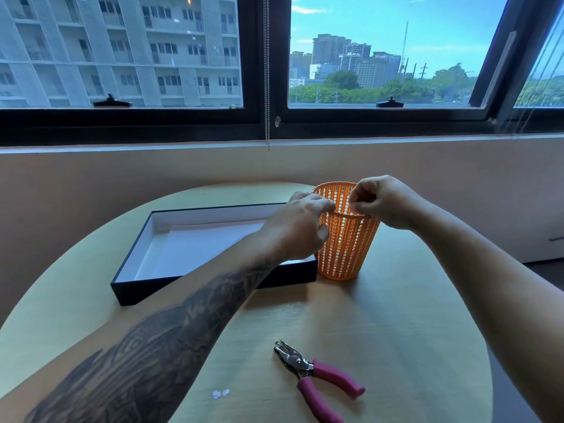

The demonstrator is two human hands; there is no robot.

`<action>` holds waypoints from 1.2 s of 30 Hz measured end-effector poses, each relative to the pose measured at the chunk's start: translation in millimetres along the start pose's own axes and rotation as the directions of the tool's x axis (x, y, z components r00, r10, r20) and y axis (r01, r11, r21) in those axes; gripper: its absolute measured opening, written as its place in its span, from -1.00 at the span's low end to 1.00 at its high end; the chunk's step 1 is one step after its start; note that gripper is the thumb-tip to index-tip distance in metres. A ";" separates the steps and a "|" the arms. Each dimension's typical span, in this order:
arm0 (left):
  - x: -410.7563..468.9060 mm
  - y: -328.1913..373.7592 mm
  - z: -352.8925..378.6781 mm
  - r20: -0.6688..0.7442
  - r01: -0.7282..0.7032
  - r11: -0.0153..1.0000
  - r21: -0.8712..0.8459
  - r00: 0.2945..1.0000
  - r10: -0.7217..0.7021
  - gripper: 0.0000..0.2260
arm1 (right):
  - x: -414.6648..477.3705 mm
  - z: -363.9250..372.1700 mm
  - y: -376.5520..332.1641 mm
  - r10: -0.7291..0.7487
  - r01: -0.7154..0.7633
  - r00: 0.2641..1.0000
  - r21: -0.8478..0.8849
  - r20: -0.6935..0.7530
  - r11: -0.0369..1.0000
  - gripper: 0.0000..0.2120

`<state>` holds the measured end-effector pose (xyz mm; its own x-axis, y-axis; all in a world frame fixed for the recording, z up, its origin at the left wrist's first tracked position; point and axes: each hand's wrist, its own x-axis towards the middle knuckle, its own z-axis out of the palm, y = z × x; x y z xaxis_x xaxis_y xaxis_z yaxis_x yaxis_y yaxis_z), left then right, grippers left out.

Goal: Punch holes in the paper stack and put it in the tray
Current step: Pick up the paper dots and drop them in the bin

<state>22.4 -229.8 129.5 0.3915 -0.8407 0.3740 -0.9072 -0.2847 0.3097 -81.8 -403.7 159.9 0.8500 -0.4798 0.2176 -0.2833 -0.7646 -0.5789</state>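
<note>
Hovering over orange mesh bin (346, 245), left hand (297, 227) and right hand (383, 201), each grip pinched, contents unclear, paper stack (195, 248) in tray (210, 286), hole punch (317, 375) on table (412, 331).

The white paper stack (195, 248) lies flat inside the tray (134, 290) — a shallow black box with white lining. The hole punch (317, 377) — pink-handled, metal-headed — rests near the table's front edge.

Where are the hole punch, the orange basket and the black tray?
hole punch (308, 366): head view, on its metal pivot.
orange basket (345, 251): head view, on its perforated side wall.
black tray (189, 290): head view, on its near outer wall.
</note>
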 end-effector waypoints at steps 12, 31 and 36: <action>-0.3 1.2 1.1 0.002 0.009 1.000 0.007 1.000 -0.009 -0.55 | 1.1 -1.6 0.1 0.024 -0.024 1.000 0.014 0.019 1.000 -0.90; -5.5 0.6 1.2 0.040 0.001 1.000 0.007 0.999 -0.001 -0.45 | -5.1 -2.1 1.0 -0.086 0.088 0.995 0.038 -0.043 0.995 -0.90; -34.2 -14.9 -6.4 -0.012 0.017 1.000 -0.022 1.000 -0.017 -0.47 | -25.3 6.0 -14.1 -0.270 0.253 0.949 -0.113 -0.165 0.961 -0.88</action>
<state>23.5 -193.9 117.8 0.4089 -0.8303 0.3787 -0.8968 -0.2887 0.3353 -96.6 -378.2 157.9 0.8095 -0.3200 0.4923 -0.1072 -0.9048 -0.4120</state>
